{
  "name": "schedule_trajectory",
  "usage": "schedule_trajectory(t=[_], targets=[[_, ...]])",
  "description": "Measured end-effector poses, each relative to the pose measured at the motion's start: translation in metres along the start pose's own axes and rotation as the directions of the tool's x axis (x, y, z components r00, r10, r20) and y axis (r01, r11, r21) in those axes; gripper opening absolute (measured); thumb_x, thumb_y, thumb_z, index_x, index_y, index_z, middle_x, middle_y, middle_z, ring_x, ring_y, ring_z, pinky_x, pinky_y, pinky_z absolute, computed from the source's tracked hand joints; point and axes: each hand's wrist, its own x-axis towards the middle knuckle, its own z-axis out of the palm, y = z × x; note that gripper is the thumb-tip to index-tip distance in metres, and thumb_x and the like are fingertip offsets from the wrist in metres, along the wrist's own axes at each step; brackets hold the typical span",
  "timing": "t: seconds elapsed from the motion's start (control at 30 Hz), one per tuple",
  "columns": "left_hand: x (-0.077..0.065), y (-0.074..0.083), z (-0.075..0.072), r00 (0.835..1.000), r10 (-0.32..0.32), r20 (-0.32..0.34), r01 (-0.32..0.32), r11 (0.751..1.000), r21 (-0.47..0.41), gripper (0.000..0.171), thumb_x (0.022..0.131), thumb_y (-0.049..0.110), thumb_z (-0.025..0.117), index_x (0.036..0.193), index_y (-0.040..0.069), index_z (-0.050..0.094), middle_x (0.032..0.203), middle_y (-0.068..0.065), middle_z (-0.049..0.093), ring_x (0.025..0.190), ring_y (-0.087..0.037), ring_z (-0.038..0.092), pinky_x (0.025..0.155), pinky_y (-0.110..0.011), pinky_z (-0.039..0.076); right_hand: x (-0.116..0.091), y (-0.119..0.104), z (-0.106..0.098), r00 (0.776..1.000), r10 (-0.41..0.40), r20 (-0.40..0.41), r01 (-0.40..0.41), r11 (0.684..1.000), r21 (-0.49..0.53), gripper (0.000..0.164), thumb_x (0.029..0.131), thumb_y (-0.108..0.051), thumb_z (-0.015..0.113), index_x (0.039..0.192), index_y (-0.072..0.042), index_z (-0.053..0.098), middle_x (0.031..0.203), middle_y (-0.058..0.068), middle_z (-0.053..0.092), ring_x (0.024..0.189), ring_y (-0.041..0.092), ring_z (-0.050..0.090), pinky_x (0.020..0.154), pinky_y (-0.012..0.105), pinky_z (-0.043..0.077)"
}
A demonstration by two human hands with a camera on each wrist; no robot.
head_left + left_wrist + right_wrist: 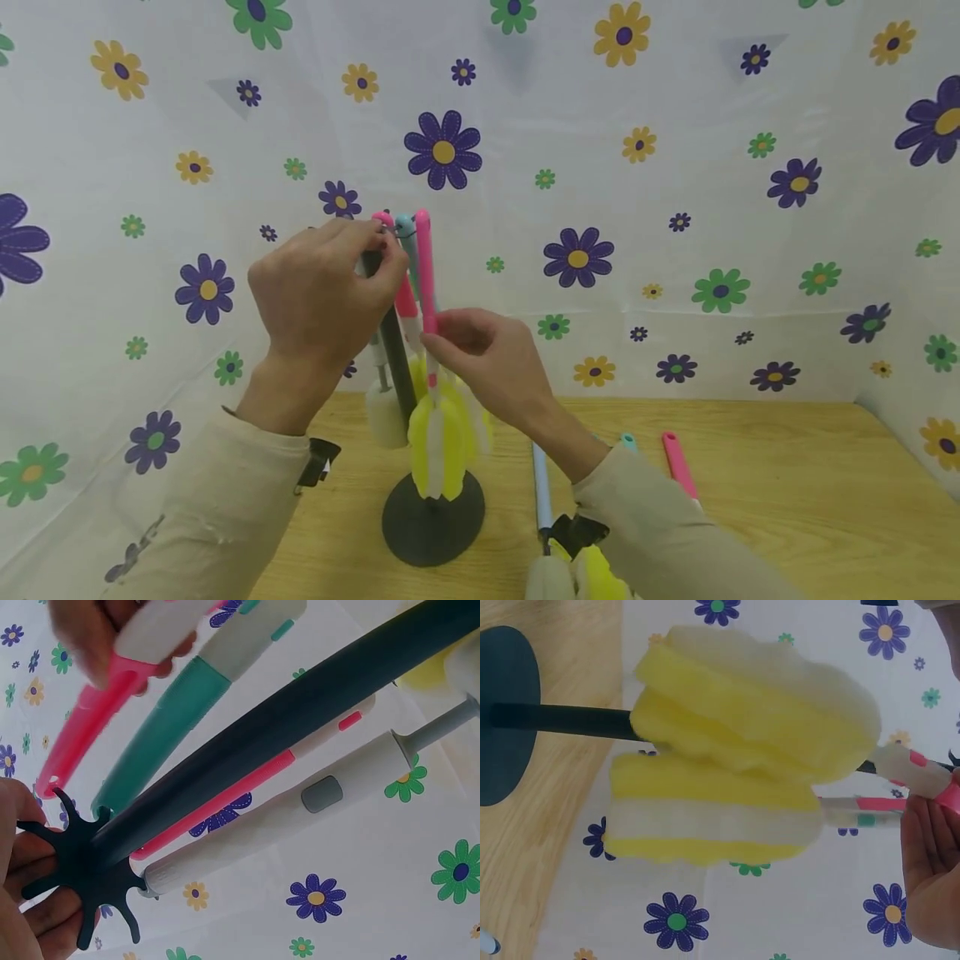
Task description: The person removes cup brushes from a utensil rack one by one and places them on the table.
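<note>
A dark rack stands upright on a round base, with a crown of hooks at its top. My left hand grips the rack at this crown, fingers behind the hooks. My right hand pinches the lower handle of a pink-handled sponge brush, whose yellow-and-white sponge points down. Its handle end is beside a hook; whether the hook passes through its hole I cannot tell. Around the pole hang a teal-handled brush, another pink-handled brush and a grey-white brush.
On the wooden table, to the right of the rack, lie more brushes: a light blue handle, a pink handle and a teal handle end. Sponge heads show at the front edge, partly behind my right sleeve. A flowered sheet hangs behind.
</note>
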Motion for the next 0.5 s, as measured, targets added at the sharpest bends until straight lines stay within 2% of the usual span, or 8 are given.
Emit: schedule_trajectory(t=[0.17, 0.3, 0.5], targets=[[0.001, 0.001, -0.001, 1.0, 0.014, 0.019, -0.015, 1.0, 0.023, 0.027, 0.082, 0.023, 0.052, 0.084, 0.001, 0.069, 0.077, -0.01, 0.067, 0.053, -0.025, 0.058, 0.038, -0.03, 0.03, -0.004, -0.005, -0.01, 1.0, -0.02, 0.007, 0.02, 0.999, 0.049, 0.027, 0.082, -0.026, 0.062, 0.104, -0.012, 0.063, 0.094, -0.005, 0.064, 0.083, 0.007, 0.061, 0.073, 0.026, 0.048], [0.001, 0.0, 0.0, 1.0, 0.0, 0.015, 0.0, 1.0, -0.006, 0.029, 0.082, 0.024, 0.052, 0.087, 0.002, 0.07, 0.082, -0.009, 0.068, 0.059, -0.026, 0.061, 0.037, -0.029, 0.027, -0.011, -0.012, -0.023, 0.999, -0.036, -0.002, 0.036, 0.997, 0.07, 0.024, 0.082, -0.021, 0.062, 0.104, -0.011, 0.064, 0.094, -0.004, 0.065, 0.085, 0.009, 0.062, 0.075, 0.028, 0.048], [0.001, -0.006, 0.0, 0.999, -0.039, -0.005, 0.039, 0.997, -0.06, 0.028, 0.08, 0.023, 0.052, 0.087, 0.004, 0.071, 0.083, -0.007, 0.068, 0.054, -0.025, 0.058, 0.036, -0.032, 0.019, -0.02, -0.028, -0.062, 0.998, -0.041, -0.041, 0.042, 0.999, 0.028, 0.023, 0.081, -0.02, 0.063, 0.101, -0.009, 0.064, 0.092, -0.002, 0.065, 0.082, 0.014, 0.063, 0.072, 0.031, 0.05]])
